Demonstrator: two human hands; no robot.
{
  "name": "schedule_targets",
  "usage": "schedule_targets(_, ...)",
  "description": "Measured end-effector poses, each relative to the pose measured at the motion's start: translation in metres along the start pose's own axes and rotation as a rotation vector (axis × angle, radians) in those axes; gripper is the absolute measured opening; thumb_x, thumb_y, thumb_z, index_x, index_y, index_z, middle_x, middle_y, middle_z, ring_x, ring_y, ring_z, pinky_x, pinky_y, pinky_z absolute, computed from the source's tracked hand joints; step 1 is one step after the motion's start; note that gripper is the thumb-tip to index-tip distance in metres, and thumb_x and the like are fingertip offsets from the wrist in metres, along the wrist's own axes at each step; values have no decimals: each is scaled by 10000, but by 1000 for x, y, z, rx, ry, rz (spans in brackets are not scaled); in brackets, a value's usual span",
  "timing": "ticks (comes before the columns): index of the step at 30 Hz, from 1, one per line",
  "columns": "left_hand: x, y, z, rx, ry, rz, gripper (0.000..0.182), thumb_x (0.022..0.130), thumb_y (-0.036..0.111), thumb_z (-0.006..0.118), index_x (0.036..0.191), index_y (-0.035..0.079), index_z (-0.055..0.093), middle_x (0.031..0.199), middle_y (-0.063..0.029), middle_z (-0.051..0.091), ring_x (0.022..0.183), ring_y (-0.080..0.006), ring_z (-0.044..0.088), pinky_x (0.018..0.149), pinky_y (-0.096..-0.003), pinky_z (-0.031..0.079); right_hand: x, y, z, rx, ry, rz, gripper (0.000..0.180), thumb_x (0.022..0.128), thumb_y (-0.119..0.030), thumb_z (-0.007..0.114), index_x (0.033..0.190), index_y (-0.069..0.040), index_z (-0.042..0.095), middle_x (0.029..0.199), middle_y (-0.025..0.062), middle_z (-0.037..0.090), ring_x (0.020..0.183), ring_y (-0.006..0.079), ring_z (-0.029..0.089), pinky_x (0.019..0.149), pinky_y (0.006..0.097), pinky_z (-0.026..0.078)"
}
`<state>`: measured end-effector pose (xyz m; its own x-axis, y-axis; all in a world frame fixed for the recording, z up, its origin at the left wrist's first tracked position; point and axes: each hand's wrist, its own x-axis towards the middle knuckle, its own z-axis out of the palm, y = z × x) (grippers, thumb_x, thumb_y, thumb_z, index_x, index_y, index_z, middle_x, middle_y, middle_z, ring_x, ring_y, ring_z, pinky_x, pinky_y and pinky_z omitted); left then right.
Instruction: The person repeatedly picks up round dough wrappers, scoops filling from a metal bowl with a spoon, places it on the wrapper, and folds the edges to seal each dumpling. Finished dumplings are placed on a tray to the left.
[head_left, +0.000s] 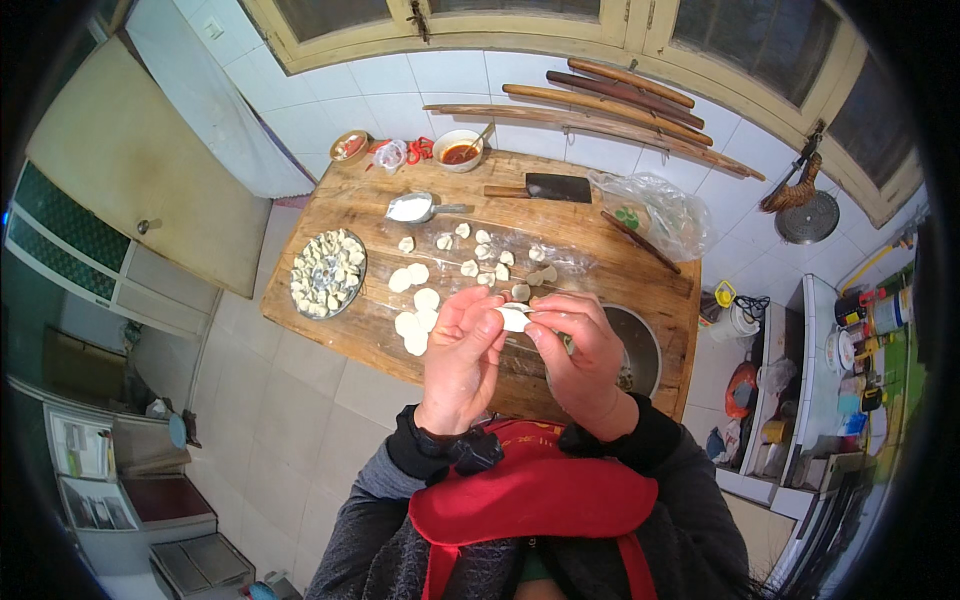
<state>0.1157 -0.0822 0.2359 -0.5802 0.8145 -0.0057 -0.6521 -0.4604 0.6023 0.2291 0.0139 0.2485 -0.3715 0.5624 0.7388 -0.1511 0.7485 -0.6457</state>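
Note:
A white folded dumpling wrapper (514, 320) is pinched between the fingertips of my left hand (461, 356) and my right hand (586, 360), above the wooden table. Its folded edge faces away from me; any filling inside is hidden. Flat round wrappers (427, 299) lie partly overlapping just beyond my left hand. Farther out, several small dough pieces (502, 271) are scattered over the floured wood. Partly behind my right hand stands a metal pot (643, 341), with a little chopped filling visible inside. To the left, folded dumplings (330, 244) ring a round tray (363, 277).
On the wooden table (352, 202) are a flour scoop (411, 208), a cleaver (559, 187), a bowl of red sauce (459, 154), a clear plastic bag (671, 214) and a thin dark rolling pin (640, 241). Longer rolling pins (607, 109) hang on the tiled wall. Shelves (810, 360) stand right.

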Motion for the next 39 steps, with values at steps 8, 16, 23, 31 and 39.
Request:
schedule_targets(8, -5, -1, 3, 16, -24, -1, 291, 912, 14, 659, 1187, 88, 599, 1090, -53, 694, 1112, -195, 622, 892, -282, 542, -4, -1, -4, 123, -23, 88, 291, 767, 105, 732, 1001, -15, 609, 965, 110, 672, 843, 205, 622, 775, 322, 507)
schedule_targets(16, -13, 16, 15, -11, -60, -38, 322, 913, 44, 668, 1219, 91, 580, 1104, -65, 679, 1086, -197, 630, 852, -285, 550, 22, -9, -9, 117, -163, 13, 624, 829, -370, 737, 1292, 4, 551, 1300, 192, 570, 1186, 328, 552, 1008, 416, 426)
schedule_targets(23, -24, 23, 20, -104, -195, -123, 424, 888, -29, 669, 1276, 76, 532, 1089, -84, 678, 1117, -201, 616, 955, -306, 497, 43, -12, -8, 63, -391, -225, 708, 939, -549, 523, 1347, 30, 512, 1381, 196, 529, 1326, 373, 452, 1106, 481, 331)
schedule_targets(31, -32, 26, 33, 97, -212, 14, 603, 875, -65, 669, 1387, 80, 385, 1247, -81, 576, 1173, -188, 573, 974, -324, 485, 45, -24, -9, -147, -459, -350, 431, 917, -381, 510, 1126, -38, 667, 1274, 122, 618, 1295, 333, 497, 1116, 545, 276)
schedule_targets(39, -31, 37, 21, 274, -269, -65, 584, 884, -75, 647, 1387, 63, 385, 1248, -64, 554, 1164, -148, 552, 944, -297, 496, 35, -26, -4, -111, -482, -373, 298, 920, -245, 469, 957, -63, 702, 1211, 98, 648, 1273, 333, 511, 1122, 563, 250)
